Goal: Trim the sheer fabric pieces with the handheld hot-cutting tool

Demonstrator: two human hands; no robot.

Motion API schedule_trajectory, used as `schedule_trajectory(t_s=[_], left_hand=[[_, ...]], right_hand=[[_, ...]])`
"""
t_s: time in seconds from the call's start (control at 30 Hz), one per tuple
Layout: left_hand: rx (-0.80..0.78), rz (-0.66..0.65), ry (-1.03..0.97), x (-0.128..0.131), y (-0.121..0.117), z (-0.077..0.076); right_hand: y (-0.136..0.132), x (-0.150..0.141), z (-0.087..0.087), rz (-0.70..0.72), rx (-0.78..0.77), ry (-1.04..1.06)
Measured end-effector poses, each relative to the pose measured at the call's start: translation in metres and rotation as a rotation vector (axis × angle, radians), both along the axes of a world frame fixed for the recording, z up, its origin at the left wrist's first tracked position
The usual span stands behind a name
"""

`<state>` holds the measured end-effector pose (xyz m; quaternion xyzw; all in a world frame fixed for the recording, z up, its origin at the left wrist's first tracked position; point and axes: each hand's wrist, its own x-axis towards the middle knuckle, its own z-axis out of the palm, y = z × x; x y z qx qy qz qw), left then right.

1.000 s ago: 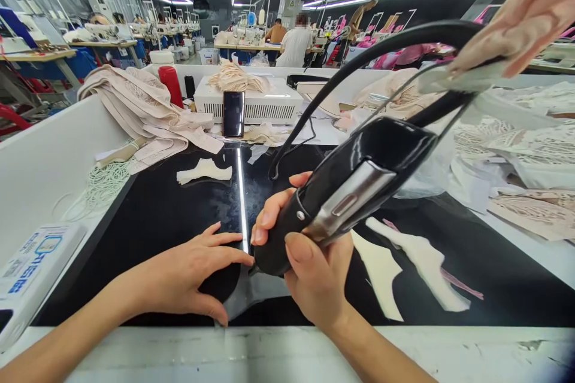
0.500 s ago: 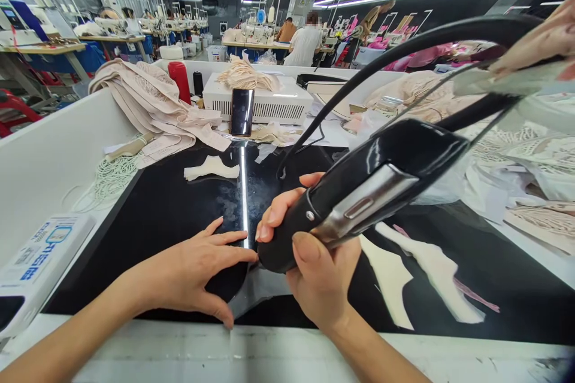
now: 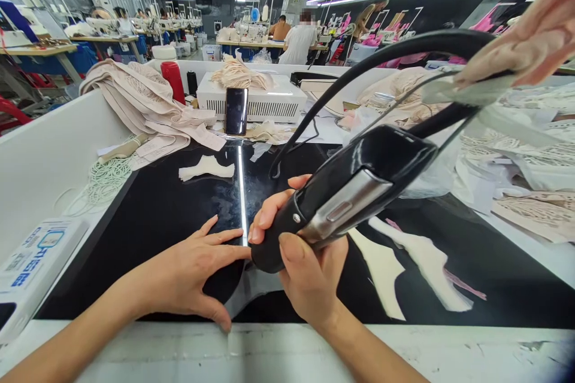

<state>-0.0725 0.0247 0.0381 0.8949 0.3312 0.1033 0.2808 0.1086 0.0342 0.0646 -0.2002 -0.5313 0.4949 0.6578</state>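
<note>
My right hand [image 3: 300, 263] is wrapped round the front of a black handheld tool [image 3: 345, 191] with a metal plate on its side and a thick black hose arching up to the right. Its tip rests on the black tabletop [image 3: 171, 215] near the front edge. My left hand [image 3: 191, 272] lies flat with fingers spread on a dark fabric piece [image 3: 229, 281], fingertips touching the tool's tip. A greyish film [image 3: 254, 290] sticks out from under the tool.
Cream cut pieces [image 3: 404, 263] lie to the right, another [image 3: 206, 167] further back. Beige garments [image 3: 148, 105], a white box [image 3: 265, 102] with a phone [image 3: 236, 111] and a red bottle [image 3: 173, 81] stand behind. Another person's hand [image 3: 534, 36] is at upper right. A white wall [image 3: 49, 155] bounds the left.
Hardly anything has moved: both hands and the tool stay in place, and the view has only shifted slightly. The other person's hand at upper right has shifted a little.
</note>
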Motion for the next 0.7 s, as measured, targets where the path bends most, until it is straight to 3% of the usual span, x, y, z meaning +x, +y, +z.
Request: schedule_trajectory(t_s=[0.47, 0.7], left_hand=[[0.015, -0.003, 0.060, -0.001, 0.000, -0.001], [0.002, 0.004, 0.097, 0.001, 0.000, 0.001]], right_hand=[[-0.015, -0.001, 0.007, 0.094, -0.064, -0.019], [-0.016, -0.010, 0.006, 0.041, -0.050, -0.062]])
